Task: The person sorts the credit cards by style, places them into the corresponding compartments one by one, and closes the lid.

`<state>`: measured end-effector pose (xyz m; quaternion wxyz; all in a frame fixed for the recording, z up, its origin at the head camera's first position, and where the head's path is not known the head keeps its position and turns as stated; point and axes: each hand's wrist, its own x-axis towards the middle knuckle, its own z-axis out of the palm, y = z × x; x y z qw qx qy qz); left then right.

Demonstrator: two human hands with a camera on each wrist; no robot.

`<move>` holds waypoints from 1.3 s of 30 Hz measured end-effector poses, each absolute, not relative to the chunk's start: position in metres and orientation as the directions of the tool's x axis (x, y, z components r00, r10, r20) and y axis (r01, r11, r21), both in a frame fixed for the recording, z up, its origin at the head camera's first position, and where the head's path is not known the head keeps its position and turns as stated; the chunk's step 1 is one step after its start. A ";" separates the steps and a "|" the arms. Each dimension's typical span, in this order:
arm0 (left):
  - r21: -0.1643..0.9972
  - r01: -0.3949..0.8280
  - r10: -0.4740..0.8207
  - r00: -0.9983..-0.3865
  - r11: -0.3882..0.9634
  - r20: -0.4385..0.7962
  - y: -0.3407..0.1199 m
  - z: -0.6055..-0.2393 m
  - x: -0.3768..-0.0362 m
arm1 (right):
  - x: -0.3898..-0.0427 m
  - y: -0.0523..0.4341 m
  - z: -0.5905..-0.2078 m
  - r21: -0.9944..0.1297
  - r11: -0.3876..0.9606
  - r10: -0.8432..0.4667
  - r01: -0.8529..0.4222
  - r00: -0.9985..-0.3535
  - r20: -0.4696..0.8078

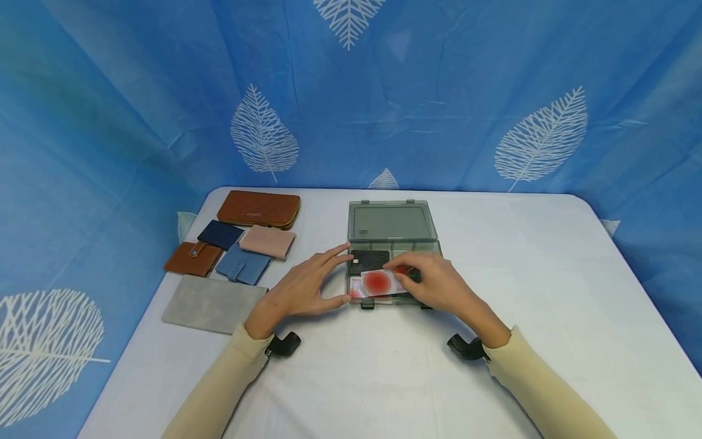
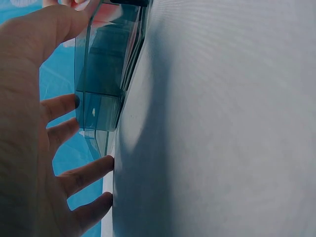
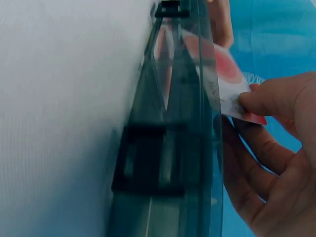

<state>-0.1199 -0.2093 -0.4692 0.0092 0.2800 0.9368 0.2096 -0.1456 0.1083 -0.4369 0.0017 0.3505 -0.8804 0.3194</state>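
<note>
A dark translucent plastic box stands on the table with its lid tipped back. My right hand pinches a white card with a red circle between thumb and fingers, over the front of the box. In the right wrist view the same card tilts into the box past its front wall. Spread along the box's left side is my left hand, its fingertips right at the wall and holding nothing. A black card with a chip lies in the box's back left part. Beneath the pinched card, another white-and-red card shows.
Left on the table are a brown zip wallet, a navy card holder, a pink wallet, a brown snap wallet, a blue snap wallet and a long grey wallet. A blue leaf-print curtain hangs behind.
</note>
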 end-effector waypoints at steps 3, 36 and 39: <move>0.399 0.521 0.529 -0.842 0.754 0.100 -0.209 -0.470 -0.120 | -0.143 0.102 -0.439 -0.556 0.560 -0.612 -0.615 -0.759 0.224; 0.511 0.441 0.519 -0.855 0.738 -0.013 -0.204 -0.455 -0.116 | -0.125 0.077 -0.453 -0.231 0.682 -0.622 -0.694 -0.716 0.317; 0.566 0.392 0.517 -0.853 0.725 -0.072 -0.205 -0.448 -0.119 | -0.124 0.077 -0.450 -0.240 0.689 -0.630 -0.684 -0.729 0.269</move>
